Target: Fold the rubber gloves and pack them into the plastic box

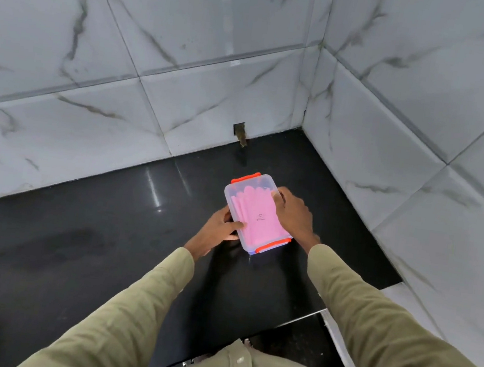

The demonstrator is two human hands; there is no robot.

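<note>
Your left hand (223,229) grips near-left side of plastic box (257,212), fingers curled round its edge, likely to steady it. Your right hand (295,214) clasps far-right side, fingers over lid rim, probably pressing lid down. Box sits on dark counter (92,226) toward back right corner. Pink gloves (256,214) lie flat inside, fingertips toward back wall. Box long axis runs near-right to far-left. Orange clips (274,246) at both short ends; latched or not, can't tell.

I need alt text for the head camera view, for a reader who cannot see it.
Two hands hold a clear plastic box with pink rubber gloves inside, on a black counter: left hand grips the near-left side, right hand the right side. Orange clips mark both ends.
</note>
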